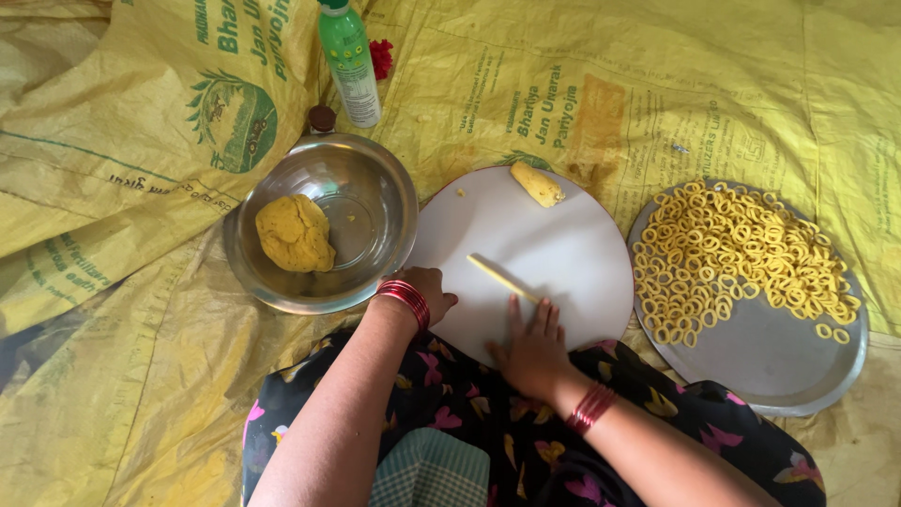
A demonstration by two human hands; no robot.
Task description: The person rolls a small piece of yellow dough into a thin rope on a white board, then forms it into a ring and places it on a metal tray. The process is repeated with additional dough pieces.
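On the round white board (544, 253), the flat, open right hand (533, 349) presses a thin dough rope (502, 279); the left hand (427, 286) curls at the board's edge, its grip hidden.

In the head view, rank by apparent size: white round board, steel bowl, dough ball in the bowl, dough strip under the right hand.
1. White round board
2. Steel bowl, somewhat smaller than the board
3. Dough ball
4. Dough strip, thin, partly under the right hand
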